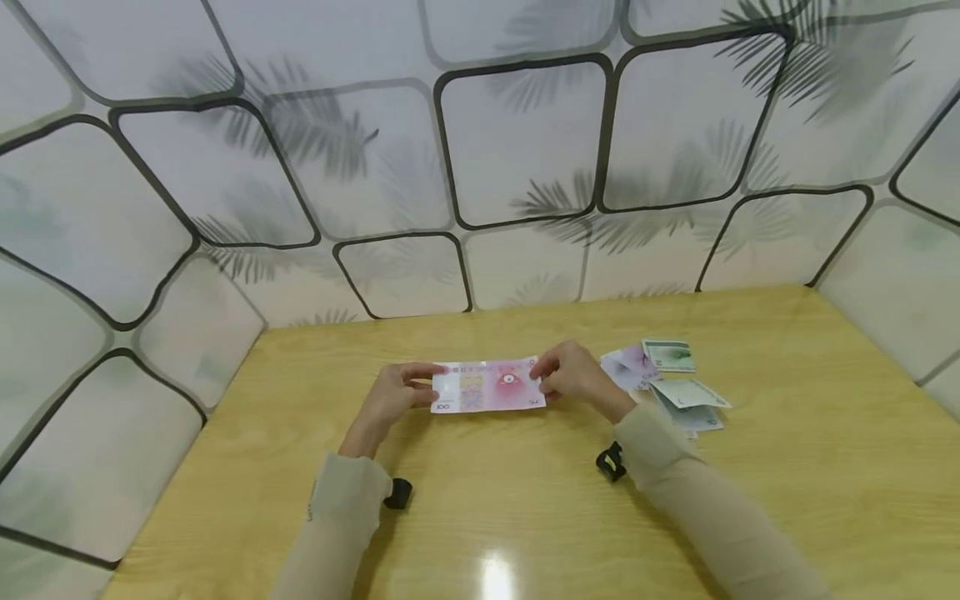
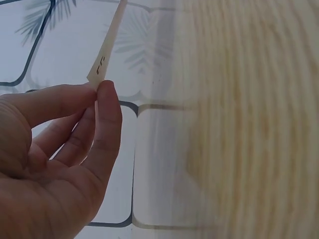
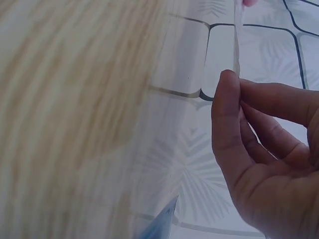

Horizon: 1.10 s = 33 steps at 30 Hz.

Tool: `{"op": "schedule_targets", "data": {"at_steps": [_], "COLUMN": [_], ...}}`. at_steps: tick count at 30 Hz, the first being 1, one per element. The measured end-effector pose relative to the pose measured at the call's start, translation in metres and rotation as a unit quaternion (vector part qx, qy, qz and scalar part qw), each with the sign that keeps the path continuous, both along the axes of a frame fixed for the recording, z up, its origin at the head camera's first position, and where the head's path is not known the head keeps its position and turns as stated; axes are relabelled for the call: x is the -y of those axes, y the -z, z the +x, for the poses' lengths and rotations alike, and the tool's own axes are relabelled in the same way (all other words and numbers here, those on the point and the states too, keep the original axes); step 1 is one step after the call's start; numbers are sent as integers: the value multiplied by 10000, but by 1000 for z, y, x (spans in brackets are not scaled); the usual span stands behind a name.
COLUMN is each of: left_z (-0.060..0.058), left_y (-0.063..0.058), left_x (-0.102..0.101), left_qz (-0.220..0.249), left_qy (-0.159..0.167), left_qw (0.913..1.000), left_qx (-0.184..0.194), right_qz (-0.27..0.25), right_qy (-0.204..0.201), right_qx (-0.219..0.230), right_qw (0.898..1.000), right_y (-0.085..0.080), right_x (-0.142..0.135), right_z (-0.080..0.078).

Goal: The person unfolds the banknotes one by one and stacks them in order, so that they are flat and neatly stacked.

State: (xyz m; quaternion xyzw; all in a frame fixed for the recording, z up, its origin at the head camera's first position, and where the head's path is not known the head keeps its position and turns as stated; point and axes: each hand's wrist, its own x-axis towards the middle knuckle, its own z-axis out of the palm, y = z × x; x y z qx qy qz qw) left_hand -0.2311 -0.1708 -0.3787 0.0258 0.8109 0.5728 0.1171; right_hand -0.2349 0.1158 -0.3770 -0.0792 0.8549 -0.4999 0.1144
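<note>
A pink banknote marked 100 is stretched flat between both hands over the wooden table. My left hand pinches its left end between thumb and fingers. At the opposite end, my right hand pinches the note near its right edge. In the left wrist view the banknote appears nearly edge-on, held at the fingertips of the left hand. The right wrist view likewise gives only a thin edge of the banknote above the right hand.
Right of the right hand lie several loose notes: a purple one, a green one and a folded pale one. The wooden table meets a patterned wall at the back. Black wrist straps show below the cuffs.
</note>
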Motion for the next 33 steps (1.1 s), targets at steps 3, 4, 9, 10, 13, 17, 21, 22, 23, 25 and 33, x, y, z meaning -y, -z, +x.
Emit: {"op": "schedule_targets", "data": {"at_steps": [3, 4, 9, 10, 13, 17, 21, 22, 23, 25, 33], "left_z": [0, 0, -1, -1, -2, -3, -3, -3, -2, -2, -1], "left_y": [3, 4, 6, 6, 7, 5, 2, 0, -1, -3, -5], "left_x": [-1, -1, 0, 0, 2, 3, 1, 1, 1, 1, 4], "left_qz": [-153, -219, -456, -517, -672, -681, -582, -574, -634, -746, -816], "left_qy": [38, 81, 287, 305, 365, 288, 146, 112, 81, 30, -47], "left_qw": [9998, 9997, 9983, 9979, 9968, 9969, 9970, 9969, 9966, 9959, 9955], "left_qx": [90, 81, 213, 228, 228, 264, 486, 528, 527, 512, 473], "right_qz": [120, 136, 345, 413, 510, 323, 127, 98, 83, 74, 318], "right_qy": [-71, -101, -257, -319, -486, -592, -579, -591, -578, -590, -647], "right_qx": [66, 82, 260, 266, 219, 275, 494, 541, 570, 589, 327], "right_qw": [9999, 9998, 9987, 9983, 9973, 9973, 9970, 9967, 9967, 9965, 9969], "right_y": [2, 3, 8, 9, 10, 10, 9, 8, 8, 7, 4], "right_x": [1, 1, 4, 5, 7, 10, 13, 14, 14, 14, 10], "right_z": [1, 1, -2, -2, -3, -4, -4, -4, -4, -3, -4]}}
